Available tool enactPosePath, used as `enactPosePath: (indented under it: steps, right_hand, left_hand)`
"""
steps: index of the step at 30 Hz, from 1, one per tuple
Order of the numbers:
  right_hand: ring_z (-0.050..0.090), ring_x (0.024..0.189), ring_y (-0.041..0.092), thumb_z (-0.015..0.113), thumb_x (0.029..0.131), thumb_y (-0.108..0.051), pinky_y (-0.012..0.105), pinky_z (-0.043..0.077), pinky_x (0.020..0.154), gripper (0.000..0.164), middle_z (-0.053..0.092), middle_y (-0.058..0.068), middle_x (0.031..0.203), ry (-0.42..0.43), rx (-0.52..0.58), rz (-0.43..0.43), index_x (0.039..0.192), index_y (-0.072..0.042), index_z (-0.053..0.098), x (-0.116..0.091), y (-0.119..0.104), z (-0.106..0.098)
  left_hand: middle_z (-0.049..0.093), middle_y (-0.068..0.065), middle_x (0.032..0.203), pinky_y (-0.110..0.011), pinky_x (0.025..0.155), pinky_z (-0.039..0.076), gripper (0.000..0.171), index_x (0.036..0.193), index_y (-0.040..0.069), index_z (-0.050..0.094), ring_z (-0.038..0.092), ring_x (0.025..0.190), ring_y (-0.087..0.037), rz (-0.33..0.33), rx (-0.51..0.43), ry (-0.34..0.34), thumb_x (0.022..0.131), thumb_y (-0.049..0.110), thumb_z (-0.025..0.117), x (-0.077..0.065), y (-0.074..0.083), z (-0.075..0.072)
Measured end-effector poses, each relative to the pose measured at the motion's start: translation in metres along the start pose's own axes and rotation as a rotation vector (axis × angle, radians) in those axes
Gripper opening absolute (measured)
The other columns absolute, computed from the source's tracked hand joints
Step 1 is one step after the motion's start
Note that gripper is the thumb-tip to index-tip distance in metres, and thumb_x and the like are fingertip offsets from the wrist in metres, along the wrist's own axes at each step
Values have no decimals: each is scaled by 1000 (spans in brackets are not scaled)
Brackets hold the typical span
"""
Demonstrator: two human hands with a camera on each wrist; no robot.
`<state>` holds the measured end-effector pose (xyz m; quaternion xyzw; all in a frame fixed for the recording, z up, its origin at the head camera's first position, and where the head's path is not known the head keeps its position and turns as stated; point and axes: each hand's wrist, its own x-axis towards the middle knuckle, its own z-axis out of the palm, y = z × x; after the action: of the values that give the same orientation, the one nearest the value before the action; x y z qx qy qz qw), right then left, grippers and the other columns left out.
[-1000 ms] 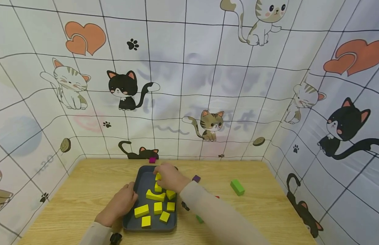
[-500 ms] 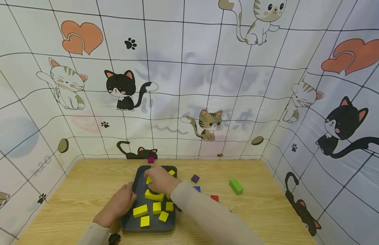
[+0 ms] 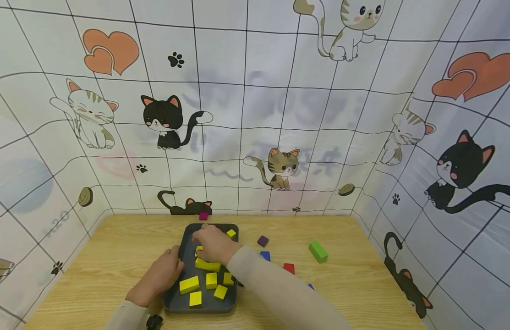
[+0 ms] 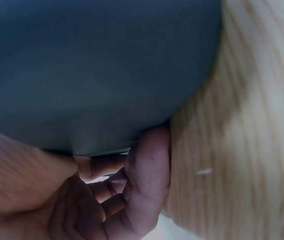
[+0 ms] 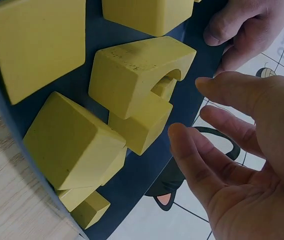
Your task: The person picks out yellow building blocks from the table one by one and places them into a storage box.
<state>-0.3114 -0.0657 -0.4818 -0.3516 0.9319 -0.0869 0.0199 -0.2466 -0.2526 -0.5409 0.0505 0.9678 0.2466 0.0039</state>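
In the head view a dark grey tray [image 3: 172, 300] lies on the table with several yellow blocks in it. My left hand [image 3: 160, 275] grips its left edge; the left wrist view shows curled fingers [image 4: 149, 175] against the tray's underside [image 4: 102, 75]. Over the far part of the tray is my right hand [image 3: 215, 245]. In the right wrist view its fingers [image 5: 187, 155] are spread apart with nothing between them. Nearest to them is a yellow arched block [image 5: 117, 75], touching a small yellow block [image 5: 142, 122]. The right hand hides part of the tray in the head view.
Right of the tray lie a purple cube [image 3: 263, 240], a blue block [image 3: 265, 255], a red block [image 3: 288, 268] and a green block [image 3: 318, 252]. A magenta block [image 3: 203, 216] sits at the table's back edge, before a cat-printed cloth [image 3: 255, 114].
My right hand has moved left across the tray, and a yellow block that was at its fingertips now lies below them in the tray. My left hand keeps its place on the edge.
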Motion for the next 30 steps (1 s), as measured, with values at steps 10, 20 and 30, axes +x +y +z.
enactPosePath:
  steps: [10, 20, 30]
  right_hand:
    - [64, 111, 10, 81, 95, -32, 22, 56, 96, 37, 72, -6, 121, 20, 10, -12, 130, -21, 77, -5, 2, -4]
    - [64, 107, 11, 79, 96, -33, 21, 56, 92, 36, 71, -4, 122, 41, 5, -23, 130, -23, 76, -13, 13, -6]
    - [64, 107, 13, 76, 99, -35, 26, 58, 87, 34, 71, -2, 123, 81, 29, -32, 130, -21, 76, -35, 37, -11]
  left_hand:
    - [63, -20, 110, -36, 70, 53, 50, 144, -16, 47, 57, 81, -21, 3, 12, 6, 102, 11, 57, 0, -2, 2]
    - [64, -21, 113, -40, 74, 55, 50, 144, -15, 48, 59, 84, -22, 5, 8, 12, 103, 12, 56, 1, -3, 3]
    - [64, -25, 119, -44, 79, 58, 53, 147, -14, 46, 61, 89, -23, -17, 23, 11, 103, 13, 55, 2, 0, 4]
